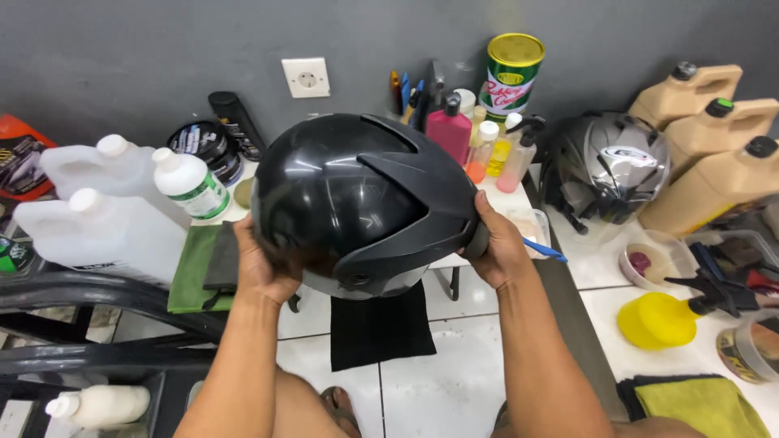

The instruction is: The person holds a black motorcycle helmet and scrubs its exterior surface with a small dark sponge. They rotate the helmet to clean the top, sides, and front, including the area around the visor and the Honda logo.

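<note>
Both hands grip a glossy black helmet [365,199] over the small white table [507,199]: left hand [258,264] clasped on its left side by the green cloth [191,268], right hand [497,247] on its right, near the silver helmet [604,166].

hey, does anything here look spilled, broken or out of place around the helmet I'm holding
Nothing stands out. Both hands, left and right, hold the black helmet level; the bottles behind it stand upright, and no spill shows on the white table.

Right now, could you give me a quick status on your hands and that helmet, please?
Left hand and right hand grip black helmet by its sides, held up over the table. Bottles behind, not touching.
</note>
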